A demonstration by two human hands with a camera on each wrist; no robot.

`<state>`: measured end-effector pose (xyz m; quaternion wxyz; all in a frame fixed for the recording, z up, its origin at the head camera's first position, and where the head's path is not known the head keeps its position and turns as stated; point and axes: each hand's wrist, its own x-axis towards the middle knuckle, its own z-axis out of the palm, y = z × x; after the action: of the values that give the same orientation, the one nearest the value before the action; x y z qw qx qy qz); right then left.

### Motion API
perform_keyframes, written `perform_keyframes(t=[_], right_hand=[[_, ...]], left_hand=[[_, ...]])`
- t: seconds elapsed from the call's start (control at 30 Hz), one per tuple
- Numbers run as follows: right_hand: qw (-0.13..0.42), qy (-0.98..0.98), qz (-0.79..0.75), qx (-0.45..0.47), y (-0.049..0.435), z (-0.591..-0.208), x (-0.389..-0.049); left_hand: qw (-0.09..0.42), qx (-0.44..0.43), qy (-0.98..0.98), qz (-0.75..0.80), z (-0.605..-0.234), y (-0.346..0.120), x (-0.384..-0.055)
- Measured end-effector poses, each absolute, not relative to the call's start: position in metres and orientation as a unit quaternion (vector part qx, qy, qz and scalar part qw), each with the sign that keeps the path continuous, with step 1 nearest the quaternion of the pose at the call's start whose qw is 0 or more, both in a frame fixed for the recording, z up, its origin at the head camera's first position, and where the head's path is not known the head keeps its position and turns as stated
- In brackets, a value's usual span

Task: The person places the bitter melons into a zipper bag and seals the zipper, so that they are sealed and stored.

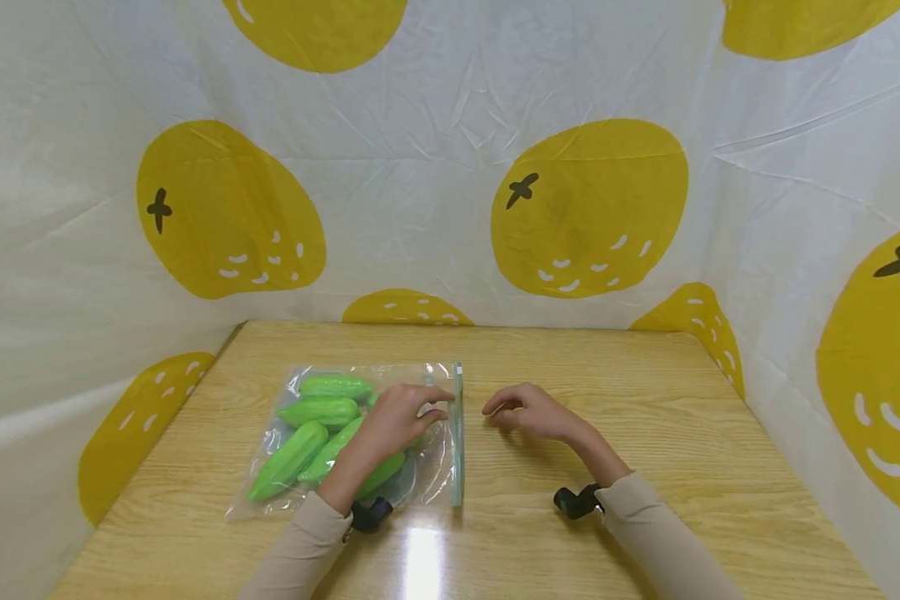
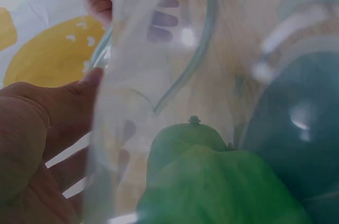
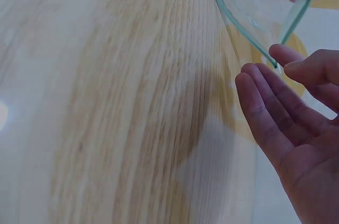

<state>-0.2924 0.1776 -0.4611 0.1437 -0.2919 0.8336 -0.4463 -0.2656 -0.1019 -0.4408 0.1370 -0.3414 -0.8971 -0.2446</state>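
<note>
A clear zip bag lies on the left of the table, holding several bright green, cucumber-shaped vegetables. Its teal-edged mouth faces right; the right wrist view shows the two edges parted, meeting at a corner. Over the bag, by its mouth, is my left hand, thumb and forefinger apart. The left wrist view has that thumb at the film's edge and fingertips showing through the plastic. My right hand hovers just right of the mouth, fingers loosely bent, nothing in it.
The wooden table is bounded by a white cloth with yellow fruit prints at the back and sides. Black straps with small cameras sit on both wrists. Light glares on the table near the front.
</note>
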Motion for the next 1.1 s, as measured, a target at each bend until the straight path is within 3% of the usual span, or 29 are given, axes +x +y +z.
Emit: perform_keyframes(t=[0.27, 1.1], right_hand=[[0.154, 0.827, -0.458, -0.286, 0.182, -0.461, -0.293], [0.133, 0.835, -0.48, -0.235, 0.177, -0.454, -0.297]], left_hand=[[0.117, -0.335, -0.906, -0.231, -0.442, -0.101, -0.264], [0.14, -0.342, -0.907, -0.203, -0.413, -0.099, -0.264]])
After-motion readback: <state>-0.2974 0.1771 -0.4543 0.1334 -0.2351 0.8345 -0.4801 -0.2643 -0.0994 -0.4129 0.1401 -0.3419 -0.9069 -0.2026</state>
